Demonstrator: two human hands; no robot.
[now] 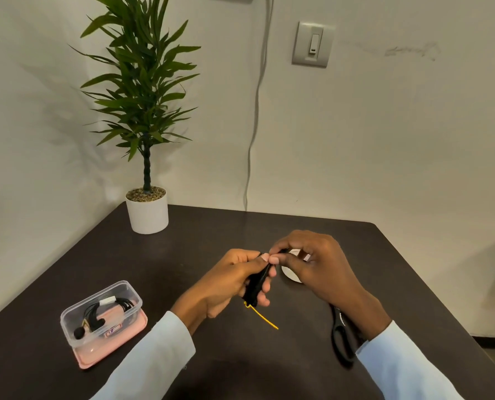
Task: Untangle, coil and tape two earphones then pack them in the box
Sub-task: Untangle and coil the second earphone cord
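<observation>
Sleeves nearest me | left hand grips coiled black earphone, long axis slanting up-right | right hand fingers pinch its top end, nearer | box far left on worktop

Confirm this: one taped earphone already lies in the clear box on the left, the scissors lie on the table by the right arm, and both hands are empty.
Not quite: the hands are not empty. In the head view, the left hand grips a coiled black earphone, and the right hand pinches its top. The clear box and scissors are as stated.
</observation>
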